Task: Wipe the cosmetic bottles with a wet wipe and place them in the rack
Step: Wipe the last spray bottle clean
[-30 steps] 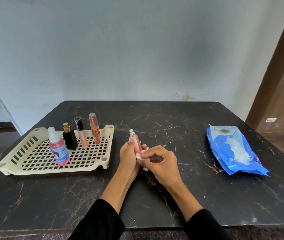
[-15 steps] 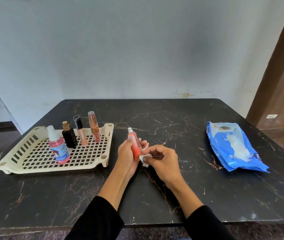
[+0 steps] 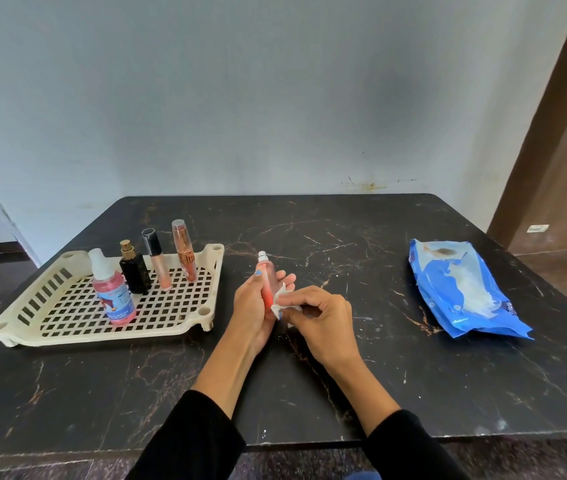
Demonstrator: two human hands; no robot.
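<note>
My left hand holds a slim orange-pink bottle with a white tip upright above the middle of the black marble table. My right hand pinches a small white wet wipe against the bottle's lower right side. The cream plastic rack sits at the left. Standing in it are a pink spray bottle, a black perfume bottle, a black-capped tube and a rose-gold tube.
A blue pack of wet wipes lies on the right part of the table. A grey wall rises behind the table and a brown door frame stands at the far right.
The wipe has shifted from behind my fingers to the bottle's lower right side, now showing white between both hands. Both hands stay near the table's middle.
</note>
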